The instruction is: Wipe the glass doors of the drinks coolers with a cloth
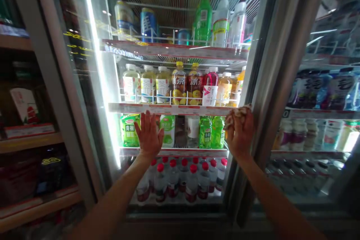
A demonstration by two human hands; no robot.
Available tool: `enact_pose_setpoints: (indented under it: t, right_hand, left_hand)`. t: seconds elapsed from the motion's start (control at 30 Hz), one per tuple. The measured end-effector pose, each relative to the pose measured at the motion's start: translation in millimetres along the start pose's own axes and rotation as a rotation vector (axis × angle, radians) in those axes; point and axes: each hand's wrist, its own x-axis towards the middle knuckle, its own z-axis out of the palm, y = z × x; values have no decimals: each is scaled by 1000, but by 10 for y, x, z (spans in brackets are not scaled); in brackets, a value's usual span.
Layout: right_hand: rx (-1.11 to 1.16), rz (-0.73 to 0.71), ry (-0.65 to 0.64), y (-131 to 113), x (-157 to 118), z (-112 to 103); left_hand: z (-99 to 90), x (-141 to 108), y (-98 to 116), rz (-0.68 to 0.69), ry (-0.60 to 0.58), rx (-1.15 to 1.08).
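Glass cooler door [112, 82] fronts bottled drinks [180, 86], hands [149, 135] [239, 133] against it.

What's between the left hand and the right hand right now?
Head view: between the left hand and the right hand, gripping a crumpled packet, stand a pale-green bottle, a white bottle and two green bottles on the cooler shelf.

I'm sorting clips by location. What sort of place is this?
Probably a convenience store or small supermarket. There's a tall glass-door refrigerated display case, white wire-railed shelves with red-and-white price strips, and neat rows of plastic drink bottles with red caps stocked for sale.
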Motion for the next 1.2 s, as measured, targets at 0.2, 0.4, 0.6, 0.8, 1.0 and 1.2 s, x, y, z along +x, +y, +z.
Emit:
enact_pose_setpoints:
  t: [0.2,0.4,0.6,0.8,1.0,1.2]
  right_hand:
    - [135,-334,-282,-631,-778,-54]
    - [32,-38,-157,-117,-668,-142]
    - [100,-79,-256,-412,-1139,-202]
    - [90,-117,-302,-356,-1351,-255]
    - [48,111,-167,-381,-1213,-193]
    - [236,-166,-377,-1169,-1270,-51]
  left_hand:
    - [-16,-85,44,-31,-26,-22]
    - [-77,-299,0,-11,-110,-23]
    - [-60,-401,76,-36,-109,-22]
    - [-167,-525,18,29,-148,11]
    - [-175,-723,124,18,-170,49]
    - [-328,-794,34,69,-267,60]
